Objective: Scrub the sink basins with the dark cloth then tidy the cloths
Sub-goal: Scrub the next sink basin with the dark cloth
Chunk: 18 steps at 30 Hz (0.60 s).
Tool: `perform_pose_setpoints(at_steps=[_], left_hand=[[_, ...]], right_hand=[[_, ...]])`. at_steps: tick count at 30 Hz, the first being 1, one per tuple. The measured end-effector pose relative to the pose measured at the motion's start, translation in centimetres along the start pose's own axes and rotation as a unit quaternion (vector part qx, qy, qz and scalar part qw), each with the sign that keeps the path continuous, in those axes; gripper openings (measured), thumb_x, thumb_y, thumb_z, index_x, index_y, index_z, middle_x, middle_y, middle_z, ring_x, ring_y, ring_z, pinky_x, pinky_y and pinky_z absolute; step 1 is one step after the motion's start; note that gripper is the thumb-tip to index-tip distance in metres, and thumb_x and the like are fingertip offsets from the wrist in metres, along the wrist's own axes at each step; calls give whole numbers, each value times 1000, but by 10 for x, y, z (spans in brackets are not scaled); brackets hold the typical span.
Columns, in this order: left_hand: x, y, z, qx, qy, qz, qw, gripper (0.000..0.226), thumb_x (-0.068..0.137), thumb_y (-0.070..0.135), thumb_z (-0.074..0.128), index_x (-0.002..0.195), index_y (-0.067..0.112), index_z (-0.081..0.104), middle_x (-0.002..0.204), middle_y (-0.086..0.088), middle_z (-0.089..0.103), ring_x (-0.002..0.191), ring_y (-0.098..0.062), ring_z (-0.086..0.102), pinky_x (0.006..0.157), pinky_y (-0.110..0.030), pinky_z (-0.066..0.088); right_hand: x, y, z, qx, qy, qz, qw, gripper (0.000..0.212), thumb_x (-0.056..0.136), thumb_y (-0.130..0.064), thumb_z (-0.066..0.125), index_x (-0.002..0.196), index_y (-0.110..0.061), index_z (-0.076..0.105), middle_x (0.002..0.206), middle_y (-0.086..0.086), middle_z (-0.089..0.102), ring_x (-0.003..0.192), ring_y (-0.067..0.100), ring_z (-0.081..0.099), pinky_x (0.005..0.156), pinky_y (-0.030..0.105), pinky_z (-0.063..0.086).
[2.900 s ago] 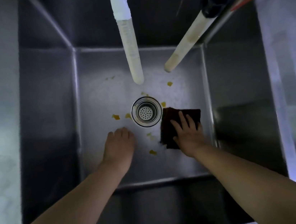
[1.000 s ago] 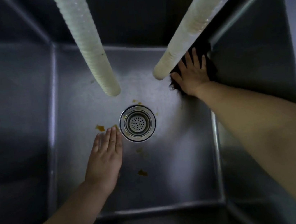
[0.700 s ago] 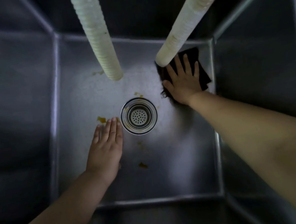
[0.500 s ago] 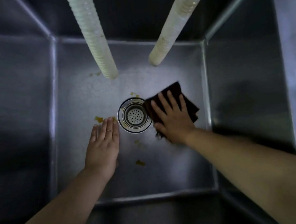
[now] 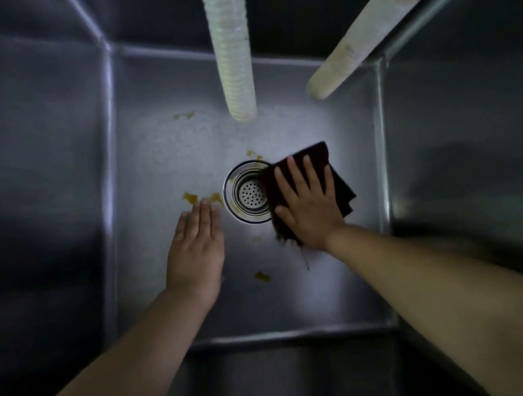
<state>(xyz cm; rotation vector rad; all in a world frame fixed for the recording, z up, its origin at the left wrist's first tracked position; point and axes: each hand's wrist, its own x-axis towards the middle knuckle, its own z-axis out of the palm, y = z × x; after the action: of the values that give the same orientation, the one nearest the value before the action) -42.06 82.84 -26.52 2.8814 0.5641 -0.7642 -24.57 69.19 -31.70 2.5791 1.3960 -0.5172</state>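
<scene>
The sink basin (image 5: 162, 164) is brushed steel with a dull sheen, its floor speckled and matt. Under the flat right hand (image 5: 309, 206) lies the dark cloth (image 5: 340, 184), soft and matt with frayed threads. Just beside it the drain strainer (image 5: 246, 194) is polished, perforated metal. Two ribbed hoses (image 5: 231, 42) above look like pale, stained plastic.

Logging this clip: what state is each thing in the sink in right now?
dark cloth: flat, overlapping the drain's edge
right hand: pressing the cloth, fingers spread
left hand: flat on the basin floor
drain strainer: seated, partly covered
basin floor: spotted with yellow residue
</scene>
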Motion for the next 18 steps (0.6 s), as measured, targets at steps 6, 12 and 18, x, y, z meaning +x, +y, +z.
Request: perform_pose_setpoints(at_steps=[6, 12, 18], left_hand=[[1, -2, 1, -18, -26, -19, 999, 106, 82, 34, 65, 146, -4, -10, 155, -23, -11, 145, -33, -9, 119, -42, -5], [2, -3, 7, -52, -12, -12, 999, 93, 87, 24, 58, 146, -5, -7, 155, -24, -10, 144, -35, -8, 119, -43, -5], [-3, -4, 5, -47, -26, -36, 998, 112, 78, 39, 68, 145, -7, -9, 154, -25, -11, 144, -35, -9, 118, -43, -7]], right_hand=[[105, 20, -40, 9, 16, 37, 999, 70, 90, -54, 11, 152, -22, 0, 159, 9, -1, 145, 34, -6, 113, 56, -5], [148, -2, -72, 51, 37, 58, 996, 64, 100, -43, 27, 152, -19, -3, 159, 10, -9, 144, 34, -12, 111, 50, -14], [114, -62, -51, -4, 8, -58, 998, 64, 97, -49, 20, 152, -22, -2, 159, 9, -8, 144, 35, -13, 113, 58, -5]])
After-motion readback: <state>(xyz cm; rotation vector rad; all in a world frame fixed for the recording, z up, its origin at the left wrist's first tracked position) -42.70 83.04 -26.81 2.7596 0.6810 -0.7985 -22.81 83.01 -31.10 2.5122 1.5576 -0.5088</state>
